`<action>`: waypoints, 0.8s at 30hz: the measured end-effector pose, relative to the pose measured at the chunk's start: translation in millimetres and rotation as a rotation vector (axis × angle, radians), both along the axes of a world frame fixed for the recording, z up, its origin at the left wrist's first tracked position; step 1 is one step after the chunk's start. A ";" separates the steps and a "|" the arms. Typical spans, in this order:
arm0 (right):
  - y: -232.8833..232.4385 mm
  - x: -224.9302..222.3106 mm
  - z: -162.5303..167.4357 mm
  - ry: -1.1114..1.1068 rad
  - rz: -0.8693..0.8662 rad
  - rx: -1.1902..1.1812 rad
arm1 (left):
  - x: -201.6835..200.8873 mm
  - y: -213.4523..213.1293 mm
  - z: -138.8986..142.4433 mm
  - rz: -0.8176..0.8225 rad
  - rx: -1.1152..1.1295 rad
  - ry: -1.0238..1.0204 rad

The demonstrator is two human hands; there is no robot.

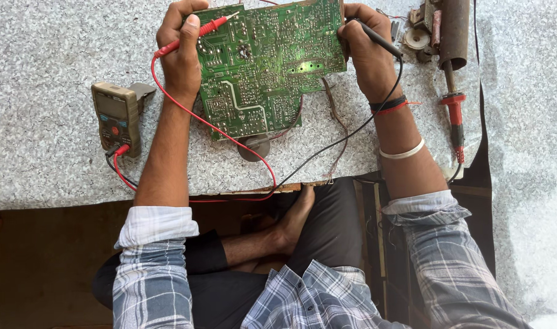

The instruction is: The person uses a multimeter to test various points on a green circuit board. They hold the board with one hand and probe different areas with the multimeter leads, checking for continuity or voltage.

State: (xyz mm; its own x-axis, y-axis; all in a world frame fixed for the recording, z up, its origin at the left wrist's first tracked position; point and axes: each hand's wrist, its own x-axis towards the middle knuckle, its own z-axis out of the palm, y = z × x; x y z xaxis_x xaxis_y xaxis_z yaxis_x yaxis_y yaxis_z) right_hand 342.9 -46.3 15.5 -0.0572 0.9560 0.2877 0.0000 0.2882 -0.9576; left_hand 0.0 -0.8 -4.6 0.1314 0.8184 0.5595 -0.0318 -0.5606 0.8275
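My left hand (182, 58) grips the green circuit board (263, 64) at its left edge, with the red probe (196, 33) pinched under my thumb, tip over the solder side. My right hand (366, 52) clasps the board's right edge and holds the black probe (379, 39). The board lies on the speckled worktop (47, 61); the multimeter (115, 116) sits off to the left.

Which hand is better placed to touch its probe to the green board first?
Probably the left hand: its red probe already lies over the circuit board, while the right hand's black probe points off the edge.
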 end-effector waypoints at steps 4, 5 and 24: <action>0.3 0.0 -0.5 -0.015 -0.015 -0.012 | 0.4 -0.3 1.3 0.010 0.000 0.004; 0.6 -0.1 -0.5 -0.016 -0.015 -0.013 | 0.5 -0.2 1.5 0.019 0.008 0.013; 1.9 0.3 -2.3 -0.031 0.003 0.026 | 1.5 1.6 0.2 0.028 0.020 0.021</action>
